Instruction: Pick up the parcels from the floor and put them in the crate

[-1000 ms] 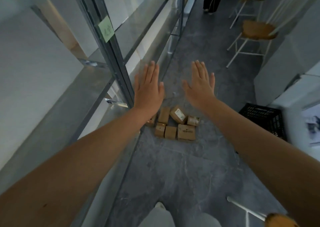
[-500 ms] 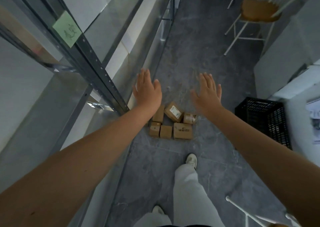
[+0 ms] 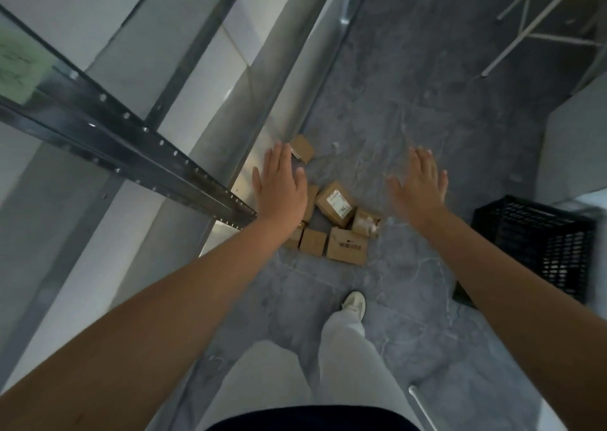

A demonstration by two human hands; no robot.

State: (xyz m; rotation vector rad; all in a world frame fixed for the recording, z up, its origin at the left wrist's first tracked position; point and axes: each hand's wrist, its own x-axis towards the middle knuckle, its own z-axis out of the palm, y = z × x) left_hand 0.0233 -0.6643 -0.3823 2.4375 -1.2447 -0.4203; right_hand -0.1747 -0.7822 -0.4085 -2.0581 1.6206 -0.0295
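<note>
Several brown cardboard parcels lie in a cluster on the grey floor. One parcel with a white label (image 3: 335,203) is in the middle, a flat one (image 3: 347,246) is at the front, and a small one (image 3: 302,148) lies apart by the shelf foot. My left hand (image 3: 281,186) hovers flat above the cluster's left side, fingers spread, holding nothing, and hides some parcels. My right hand (image 3: 418,183) is held out empty to the right of the parcels. The black plastic crate (image 3: 538,243) stands on the floor at the right.
A metal shelving rack (image 3: 138,148) runs along the left with a dark perforated upright. White chair legs (image 3: 532,26) stand at the top right, a white cabinet (image 3: 578,148) behind the crate. My legs and one shoe (image 3: 354,302) are below the parcels.
The view has tilted down and come closer to the parcels. Both hands have lowered toward the cluster and my right foot has stepped forward.
</note>
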